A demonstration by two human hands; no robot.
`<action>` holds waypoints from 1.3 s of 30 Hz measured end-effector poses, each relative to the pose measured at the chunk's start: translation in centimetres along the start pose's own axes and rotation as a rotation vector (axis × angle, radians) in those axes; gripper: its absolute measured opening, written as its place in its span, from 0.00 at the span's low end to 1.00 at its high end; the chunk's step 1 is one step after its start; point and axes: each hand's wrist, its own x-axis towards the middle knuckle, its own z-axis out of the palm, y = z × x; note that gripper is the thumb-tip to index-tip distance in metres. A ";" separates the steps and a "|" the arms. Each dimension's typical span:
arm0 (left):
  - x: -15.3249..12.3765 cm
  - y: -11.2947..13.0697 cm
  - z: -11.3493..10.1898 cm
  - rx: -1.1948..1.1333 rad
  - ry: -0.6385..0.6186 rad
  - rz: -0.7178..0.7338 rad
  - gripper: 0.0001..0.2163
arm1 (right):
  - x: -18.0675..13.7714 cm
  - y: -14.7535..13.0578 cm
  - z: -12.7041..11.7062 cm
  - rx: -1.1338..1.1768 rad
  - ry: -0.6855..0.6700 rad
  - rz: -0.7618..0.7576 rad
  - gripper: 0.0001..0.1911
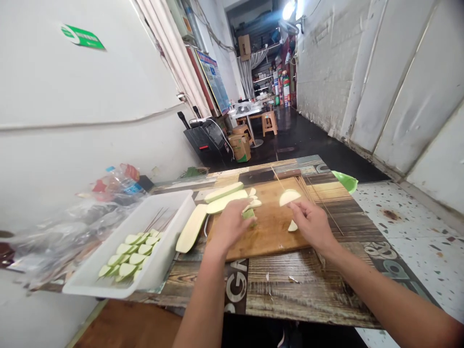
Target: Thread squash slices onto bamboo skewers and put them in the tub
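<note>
My right hand (312,223) pinches a pale half-round zucchini slice (290,196) above the wooden cutting board (270,237). A thin wooden skewer (277,178) sticks up from behind that slice. My left hand (234,222) is over the board's left side, thumb and fingers apart around a green-skinned zucchini piece (248,214); whether it touches the piece is unclear. Cut slices (255,202) lie by its fingertips. Another slice (292,225) rests below my right fingers. Long halved zucchini (192,229) lie left of the board, cut faces up.
A white plastic tray (145,285) on the left holds several skewered slices (132,253). Loose skewers (328,210) and a knife with a wooden handle (288,173) lie around the board. Plastic bags and a bottle (125,181) crowd the far left. A green basin (345,181) shows beyond the table's right edge.
</note>
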 end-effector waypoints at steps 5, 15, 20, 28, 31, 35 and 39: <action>-0.1 -1.3 1.6 0.391 -0.200 0.083 0.19 | -0.5 -0.6 0.2 -0.025 -0.048 0.000 0.15; 1.8 -0.3 1.0 0.492 -0.331 0.089 0.16 | -0.6 -0.1 0.4 0.023 -0.046 0.017 0.15; 2.1 -0.8 1.1 0.414 -0.424 0.224 0.17 | -0.5 -0.3 0.3 0.033 -0.052 0.022 0.14; 1.6 -1.3 1.2 0.416 -0.341 0.254 0.21 | -0.6 -0.4 0.1 0.042 -0.065 0.023 0.14; 1.4 -1.5 1.6 0.381 -0.307 0.253 0.22 | -0.5 -0.4 0.1 0.047 -0.063 0.037 0.14; 1.7 -1.2 2.5 0.186 -0.280 0.179 0.24 | -0.6 -0.2 0.1 0.093 -0.052 0.046 0.14; 2.9 -0.1 3.4 -0.441 -0.143 -0.131 0.21 | -0.8 -0.2 -0.3 0.204 -0.102 0.089 0.13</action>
